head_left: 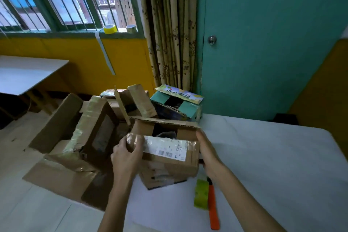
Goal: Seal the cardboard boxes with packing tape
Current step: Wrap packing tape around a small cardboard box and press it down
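Head view: a cardboard box sits at the left edge of the white worktop, probably drawn close so both hands can reach its top. The top is not yet closed. The far flap stands open and a dark gap shows the contents.

The left hand curls its fingers over the left end of the near flap, which carries a shipping label, apparently to fold it down over the opening. The right hand lies against the box's right side with the thumb up at the corner, likely to brace the box against sliding. Its fingers are hidden, so I cannot tell whether they grip or only press.

A green tape roll and an orange-handled tool lie on the worktop beside the right forearm, within easy reach once the flaps meet.

More opened boxes are heaped lower down to the left. A teal printed box, also open, stands just behind the held one.

Two spare tape rolls rest on the window sill, and a loose strip hangs from it.
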Available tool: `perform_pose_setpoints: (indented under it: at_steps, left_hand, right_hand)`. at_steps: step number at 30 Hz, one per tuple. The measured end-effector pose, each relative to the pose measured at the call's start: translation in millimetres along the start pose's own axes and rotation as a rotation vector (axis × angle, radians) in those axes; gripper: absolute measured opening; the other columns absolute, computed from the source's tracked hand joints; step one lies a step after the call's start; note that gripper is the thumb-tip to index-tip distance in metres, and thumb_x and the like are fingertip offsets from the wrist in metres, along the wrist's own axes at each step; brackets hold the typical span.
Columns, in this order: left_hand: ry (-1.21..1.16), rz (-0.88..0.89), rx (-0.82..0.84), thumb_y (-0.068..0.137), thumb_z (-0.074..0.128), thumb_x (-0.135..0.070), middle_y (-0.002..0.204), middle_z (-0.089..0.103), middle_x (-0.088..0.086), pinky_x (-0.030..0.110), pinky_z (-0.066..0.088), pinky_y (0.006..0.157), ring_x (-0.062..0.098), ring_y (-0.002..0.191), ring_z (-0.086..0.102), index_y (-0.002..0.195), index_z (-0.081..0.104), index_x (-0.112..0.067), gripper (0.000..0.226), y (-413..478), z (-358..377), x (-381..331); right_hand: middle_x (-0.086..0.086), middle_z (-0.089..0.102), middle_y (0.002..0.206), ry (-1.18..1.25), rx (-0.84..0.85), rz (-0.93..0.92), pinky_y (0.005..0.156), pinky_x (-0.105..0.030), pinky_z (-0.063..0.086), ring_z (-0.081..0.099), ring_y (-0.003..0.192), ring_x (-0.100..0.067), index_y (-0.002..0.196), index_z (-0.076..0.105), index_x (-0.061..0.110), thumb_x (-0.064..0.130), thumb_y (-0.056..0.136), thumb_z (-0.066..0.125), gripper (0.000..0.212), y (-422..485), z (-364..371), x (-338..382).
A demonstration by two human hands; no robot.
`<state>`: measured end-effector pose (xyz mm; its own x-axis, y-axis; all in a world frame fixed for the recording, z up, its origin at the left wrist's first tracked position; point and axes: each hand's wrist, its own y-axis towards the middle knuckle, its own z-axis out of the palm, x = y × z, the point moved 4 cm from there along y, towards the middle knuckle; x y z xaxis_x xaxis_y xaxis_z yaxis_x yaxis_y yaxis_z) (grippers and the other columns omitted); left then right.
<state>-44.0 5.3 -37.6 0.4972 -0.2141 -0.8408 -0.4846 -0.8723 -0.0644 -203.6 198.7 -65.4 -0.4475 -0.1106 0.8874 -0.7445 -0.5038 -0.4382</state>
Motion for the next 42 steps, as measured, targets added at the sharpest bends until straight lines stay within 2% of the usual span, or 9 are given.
perform_pose_setpoints:
  at_steps: [3,8,12,18,26,28,31,35,42]
  left_hand:
    - [-0.086,0.015,0.102,0.064,0.045,-0.097,0.131,0.056,0.002,0.053,0.056,0.093,0.026,0.118,0.058,0.138,0.053,-0.032,0.099,-16,27,-5]
    - [-0.124,0.113,0.208,0.083,0.054,-0.075,0.12,0.06,0.002,0.051,0.055,0.094,0.022,0.109,0.06,0.12,0.062,-0.028,0.06,-39,75,-40]
    - [-0.115,0.118,0.324,0.082,0.05,-0.076,0.123,0.055,-0.003,0.048,0.054,0.096,0.019,0.112,0.058,0.129,0.057,-0.033,0.064,-62,119,-64]
    - [-0.078,0.112,0.472,0.097,0.057,-0.051,0.113,0.048,-0.002,0.04,0.049,0.097,0.019,0.107,0.053,0.112,0.057,-0.029,0.027,-90,203,-89]
    - [-0.054,0.019,0.482,0.085,0.058,-0.059,0.11,0.067,0.004,0.045,0.058,0.087,0.019,0.098,0.066,0.111,0.065,-0.021,0.047,-108,298,-72]
    - [-0.045,-0.015,0.479,0.088,0.06,-0.055,0.108,0.068,0.004,0.043,0.057,0.087,0.019,0.097,0.065,0.108,0.065,-0.02,0.04,-109,311,-67]
    - [-0.011,-0.061,0.456,0.081,0.055,-0.066,0.104,0.068,0.004,0.042,0.058,0.084,0.02,0.095,0.066,0.103,0.066,-0.021,0.052,-110,328,-50]
    - [0.078,-0.079,0.453,0.094,0.062,-0.05,0.121,0.057,0.004,0.039,0.055,0.093,0.019,0.104,0.059,0.127,0.056,-0.017,0.047,-117,332,-41]
    - [0.115,-0.051,0.464,0.091,0.071,-0.04,0.113,0.053,-0.001,0.032,0.055,0.081,0.015,0.098,0.059,0.115,0.05,-0.024,0.036,-106,335,-39]
  right_hand:
    - [0.006,0.071,0.113,0.057,-0.066,-0.003,0.072,-0.027,0.05,0.068,0.097,-0.008,0.126,0.059,0.036,0.051,0.104,0.036,0.035,-12,-37,7]
    - [-0.002,0.076,0.106,0.168,-0.185,-0.002,0.082,-0.035,0.054,0.073,0.096,-0.02,0.125,0.064,0.024,0.048,0.102,0.042,0.04,-27,-100,13]
    - [-0.005,0.075,0.11,0.205,-0.244,0.005,0.095,-0.043,0.052,0.071,0.102,-0.026,0.125,0.065,0.024,0.054,0.099,0.044,0.045,-39,-153,14]
    - [-0.007,0.074,0.112,0.266,-0.359,0.066,0.095,-0.047,0.053,0.071,0.102,-0.028,0.129,0.063,0.025,0.056,0.097,0.048,0.047,-34,-232,-4]
    - [-0.008,0.074,0.108,0.339,-0.448,0.086,0.066,-0.036,0.056,0.072,0.091,-0.027,0.126,0.061,0.029,0.032,0.102,0.05,0.027,-14,-300,-31]
    - [-0.009,0.075,0.104,0.323,-0.488,0.13,0.064,-0.034,0.055,0.072,0.087,-0.026,0.125,0.065,0.024,0.035,0.101,0.053,0.029,-7,-308,-36]
    - [-0.011,0.075,0.095,0.307,-0.533,0.233,0.06,-0.031,0.052,0.07,0.078,-0.025,0.109,0.072,0.015,0.044,0.098,0.055,0.035,2,-314,-48]
    - [-0.01,0.072,0.087,0.267,-0.536,0.269,0.056,-0.03,0.05,0.068,0.072,-0.024,0.103,0.071,0.014,0.053,0.103,0.038,0.051,10,-312,-56]
    - [0.001,0.064,0.097,0.077,-0.602,0.183,0.056,-0.025,0.045,0.061,0.074,-0.01,0.133,0.059,0.021,0.039,0.106,0.038,0.039,13,-308,-57]
